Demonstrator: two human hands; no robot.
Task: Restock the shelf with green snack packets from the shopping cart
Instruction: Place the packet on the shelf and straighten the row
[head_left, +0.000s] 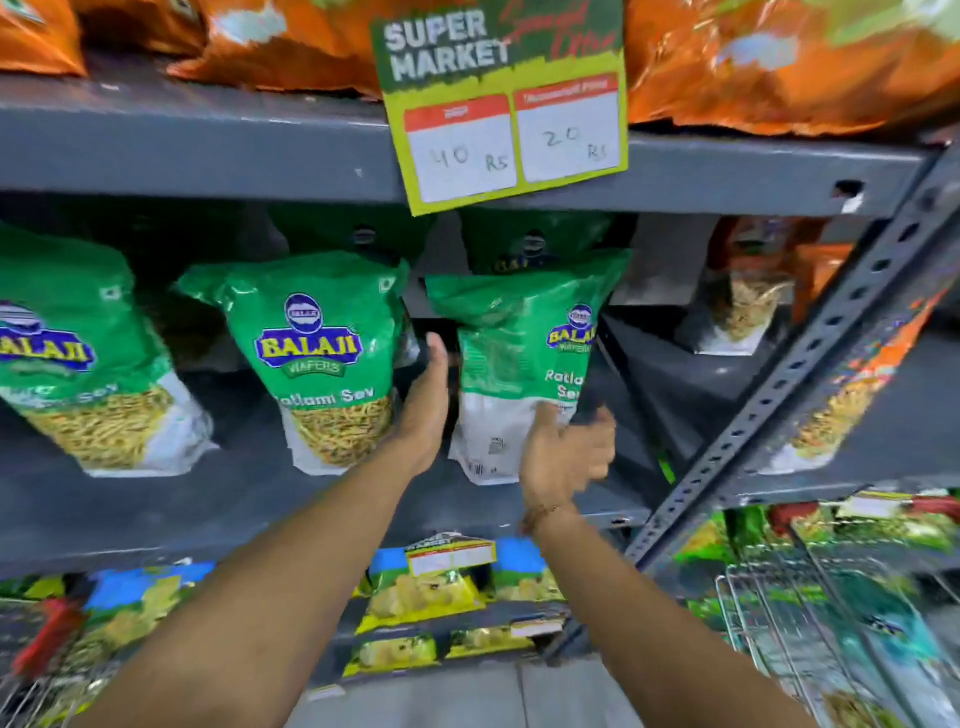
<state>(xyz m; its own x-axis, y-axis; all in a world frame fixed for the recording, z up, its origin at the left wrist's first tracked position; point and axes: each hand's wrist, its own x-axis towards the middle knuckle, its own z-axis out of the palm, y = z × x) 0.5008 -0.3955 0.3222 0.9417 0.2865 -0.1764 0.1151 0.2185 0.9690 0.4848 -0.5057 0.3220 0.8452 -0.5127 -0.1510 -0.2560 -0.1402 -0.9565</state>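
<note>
A green Balaji snack packet (519, 364) stands on the grey middle shelf (156, 493), turned partly sideways. My left hand (426, 405) is flat and open just beside its left edge. My right hand (566, 457) has its fingers spread in front of the packet's lower right corner, and I cannot tell whether it touches. Two more green packets (317, 358) (67, 364) stand to the left, and others sit behind in shadow. The wire shopping cart (753, 623) holds green packets at lower right.
A price sign (504, 104) hangs from the upper shelf edge. Orange packets (779, 52) fill the top shelf. A slanted perforated upright (805, 364) closes the bay on the right, with orange packets (753, 291) beyond. Yellow and blue packets (426, 597) fill the lower shelf.
</note>
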